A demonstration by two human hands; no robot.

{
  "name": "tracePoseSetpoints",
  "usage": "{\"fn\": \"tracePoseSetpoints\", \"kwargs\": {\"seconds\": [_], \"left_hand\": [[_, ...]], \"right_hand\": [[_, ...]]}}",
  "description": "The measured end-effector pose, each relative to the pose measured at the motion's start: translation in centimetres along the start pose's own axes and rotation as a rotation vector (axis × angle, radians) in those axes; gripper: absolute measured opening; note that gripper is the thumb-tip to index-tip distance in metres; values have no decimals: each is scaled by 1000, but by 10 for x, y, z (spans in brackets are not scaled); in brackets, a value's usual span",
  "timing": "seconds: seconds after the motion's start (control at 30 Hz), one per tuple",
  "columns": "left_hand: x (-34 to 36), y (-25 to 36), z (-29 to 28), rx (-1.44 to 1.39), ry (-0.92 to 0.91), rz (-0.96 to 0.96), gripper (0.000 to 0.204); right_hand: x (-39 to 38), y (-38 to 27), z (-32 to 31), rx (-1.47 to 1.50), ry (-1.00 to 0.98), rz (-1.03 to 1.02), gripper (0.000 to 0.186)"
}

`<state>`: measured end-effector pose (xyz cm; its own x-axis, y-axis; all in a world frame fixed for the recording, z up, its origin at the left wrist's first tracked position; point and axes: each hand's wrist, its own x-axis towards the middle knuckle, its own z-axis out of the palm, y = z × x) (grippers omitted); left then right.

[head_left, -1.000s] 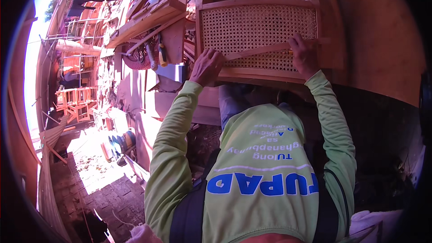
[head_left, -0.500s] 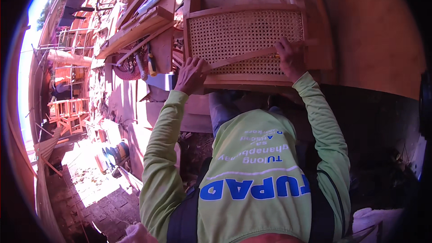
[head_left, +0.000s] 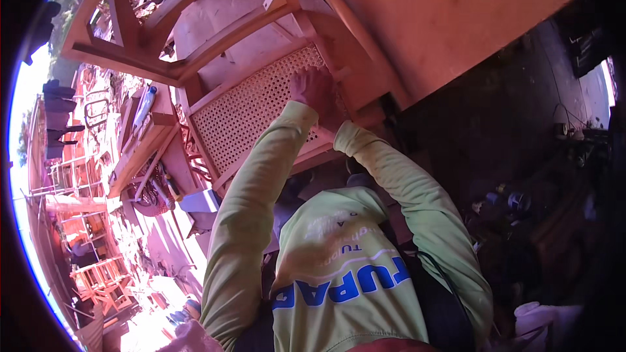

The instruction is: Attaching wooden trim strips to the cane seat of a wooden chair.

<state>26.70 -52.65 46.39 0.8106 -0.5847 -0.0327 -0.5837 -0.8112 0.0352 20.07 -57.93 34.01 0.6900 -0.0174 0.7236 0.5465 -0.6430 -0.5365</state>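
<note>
A woven cane panel fills a wooden seat frame in front of me. My left hand is closed over the panel's right part, close to the right side rail. What its fingers hold, if anything, is hidden. My right hand lies close against the left one at the same side of the frame, its fingers mostly out of sight behind the left hand. The chair's curved wooden rails extend beyond the panel, up and to the left.
Left of the seat are a wooden beam, a blue-and-clear bottle, a yellow-and-black handled tool and a flat pale blade. A large wooden board spans the upper right. Wooden frames stand at the far left.
My hands, earlier apart on a thin wooden strip lying across the cane, have come together at the panel's right side. The strip no longer shows. The view has turned and shifted.
</note>
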Motion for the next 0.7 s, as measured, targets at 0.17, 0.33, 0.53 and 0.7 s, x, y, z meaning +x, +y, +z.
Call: {"fn": "tracePoseSetpoints", "kwargs": {"seconds": [0.17, 0.33, 0.53, 0.7], "left_hand": [[23, 7, 15, 115, -221, 3, 18], [30, 10, 13, 157, -267, 22, 18], [29, 16, 15, 184, -244, 28, 18], [30, 15, 23, 201, -226, 24, 19]], "right_hand": [[3, 21, 16, -92, -47, 85, 27], [-21, 17, 24, -142, -122, 160, 25], [-58, 15, 27, -180, -255, 227, 23], [-57, 28, 51, -206, -384, 239, 22]]}}
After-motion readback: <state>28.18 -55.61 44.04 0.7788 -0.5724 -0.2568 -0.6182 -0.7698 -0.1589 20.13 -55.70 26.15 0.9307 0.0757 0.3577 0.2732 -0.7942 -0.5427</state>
